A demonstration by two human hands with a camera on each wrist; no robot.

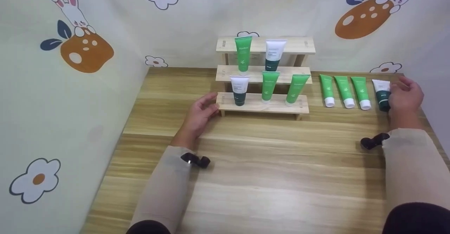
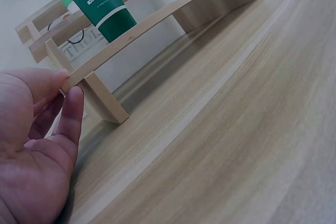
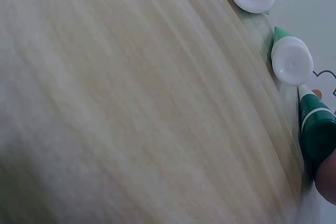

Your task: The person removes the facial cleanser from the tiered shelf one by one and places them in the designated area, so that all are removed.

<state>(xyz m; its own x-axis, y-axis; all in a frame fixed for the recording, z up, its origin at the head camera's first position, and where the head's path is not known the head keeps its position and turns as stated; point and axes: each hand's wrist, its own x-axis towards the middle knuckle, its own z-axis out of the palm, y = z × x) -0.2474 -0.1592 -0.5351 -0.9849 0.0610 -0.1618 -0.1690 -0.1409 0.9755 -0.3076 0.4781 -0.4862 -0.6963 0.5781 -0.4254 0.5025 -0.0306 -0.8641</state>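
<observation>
In the head view my left hand pinches the left end of the bottom step of a tiered wooden stand; the left wrist view shows the thumb above the board and fingers beneath it. Upright on that step are a white-and-dark-green tube and two green tubes. One green tube and one white-and-dark-green tube stand on the middle step. My right hand is against the right side of a lying white-and-dark-green tube; its grip is mostly hidden.
Three green tubes with white caps lie in a row on the wooden table, between the stand and my right hand. A patterned cloth wall rises behind the table and along its sides.
</observation>
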